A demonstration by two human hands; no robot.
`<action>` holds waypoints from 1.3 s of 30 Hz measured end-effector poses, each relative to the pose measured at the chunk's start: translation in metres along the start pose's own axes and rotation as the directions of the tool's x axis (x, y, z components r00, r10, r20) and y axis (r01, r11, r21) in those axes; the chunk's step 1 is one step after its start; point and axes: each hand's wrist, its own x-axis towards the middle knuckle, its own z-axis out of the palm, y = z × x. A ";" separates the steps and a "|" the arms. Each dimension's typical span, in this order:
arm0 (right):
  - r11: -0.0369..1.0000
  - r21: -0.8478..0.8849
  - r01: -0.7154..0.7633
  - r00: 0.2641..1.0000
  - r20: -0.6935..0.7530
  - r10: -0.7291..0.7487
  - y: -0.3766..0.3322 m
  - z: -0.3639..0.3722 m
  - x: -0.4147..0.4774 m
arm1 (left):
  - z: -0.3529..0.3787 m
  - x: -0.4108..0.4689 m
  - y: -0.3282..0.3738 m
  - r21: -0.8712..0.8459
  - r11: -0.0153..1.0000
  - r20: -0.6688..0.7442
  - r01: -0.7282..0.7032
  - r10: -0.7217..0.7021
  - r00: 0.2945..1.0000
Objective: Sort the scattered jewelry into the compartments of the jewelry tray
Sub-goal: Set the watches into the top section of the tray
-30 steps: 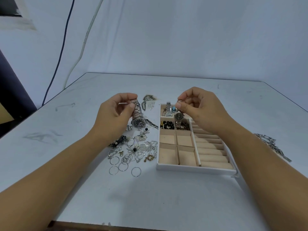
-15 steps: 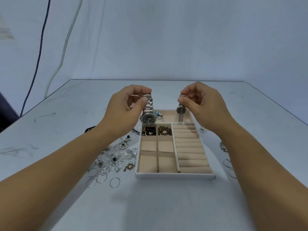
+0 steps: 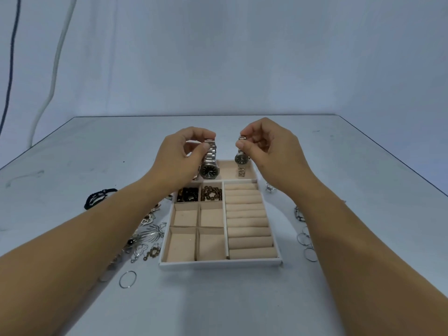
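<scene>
Here, a large watch (image 3: pixel 209 170) is pinched in the left grip (image 3: pixel 179 158), a small watch (image 3: pixel 241 159) in the right grip (image 3: pixel 269 151), jewelry tray (image 3: pixel 220 265) below.

Your tray (image 3: pixel 220 265) sits mid-table (image 3: pixel 72 154), with jewelry scattered on either side.
Your left hand (image 3: pixel 177 163) holds the larger watch (image 3: pixel 209 169) above the tray's far-left corner, your right hand (image 3: pixel 271 154) the smaller watch (image 3: pixel 241 160) above the far compartment. Bead strands (image 3: pixel 200 194) fill two compartments just nearer you (the left half); a loose pile (image 3: pixel 145 238) lies left of the tray, thin hoops (image 3: pixel 306 241) right.
</scene>
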 end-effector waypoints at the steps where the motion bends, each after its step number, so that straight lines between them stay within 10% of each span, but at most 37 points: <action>1: 1.000 0.002 0.004 1.000 0.000 -0.004 0.000 0.000 0.000 | 0.000 0.001 -0.003 0.004 1.000 0.001 0.006 -0.006 1.000; 20: 1.000 -0.007 -0.005 1.000 0.010 0.005 0.002 0.002 -0.001 | -0.005 0.012 -0.022 0.585 0.775 0.171 -0.239 0.171 0.970; 39: 0.998 0.057 -0.008 1.000 -0.003 0.008 0.005 0.004 0.002 | -0.046 -0.069 -0.003 0.597 0.789 0.359 -0.148 -0.097 0.928</action>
